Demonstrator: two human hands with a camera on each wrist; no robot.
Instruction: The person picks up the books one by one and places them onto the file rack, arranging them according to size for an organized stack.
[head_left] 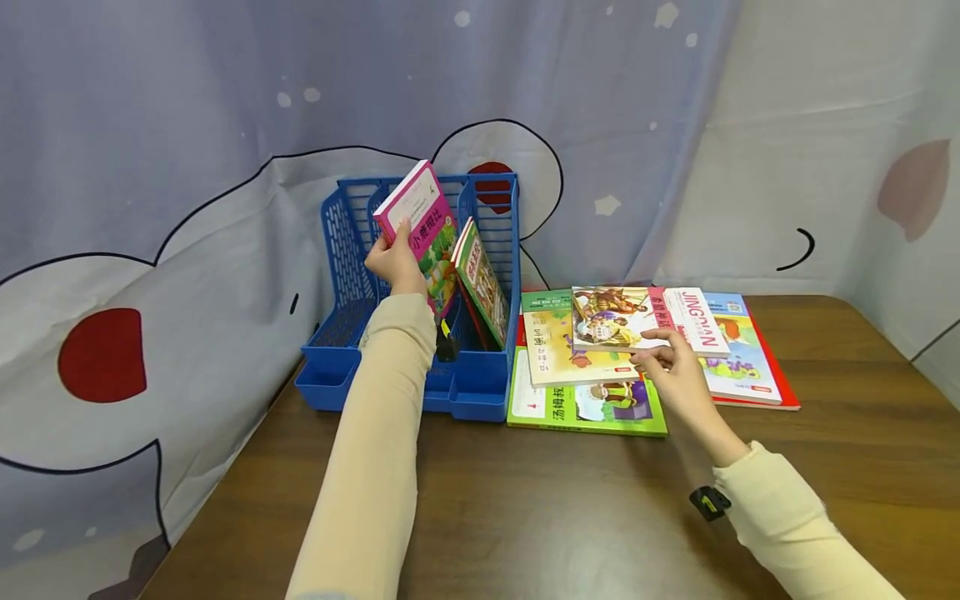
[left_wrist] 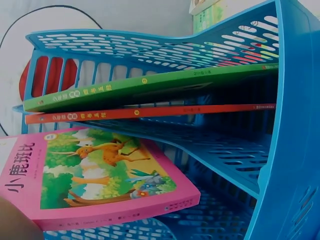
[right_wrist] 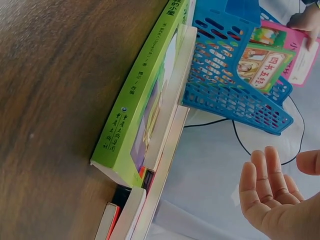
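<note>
My left hand (head_left: 396,265) grips a thick pink book (head_left: 435,237) by its upper part, thumb on the front cover. The book is tilted, its lower end inside the blue book rack (head_left: 480,397). In the left wrist view, a divider separates it from a green-spined book (left_wrist: 150,86) and a red-spined book (left_wrist: 160,112), which lean in the right-hand compartment. My right hand (head_left: 678,379) is at the front edge of a white-and-pink book (head_left: 682,319) on top of the pile. The right wrist view shows its fingers relaxed, with nothing between them and the thumb.
Beneath the top book lie a yellow book (head_left: 551,358), a bright green book (head_left: 540,408) and a blue-covered book (head_left: 750,367) over a red one. The pile sits right of the rack on a wooden table (head_left: 555,508). A patterned curtain (head_left: 615,125) hangs behind.
</note>
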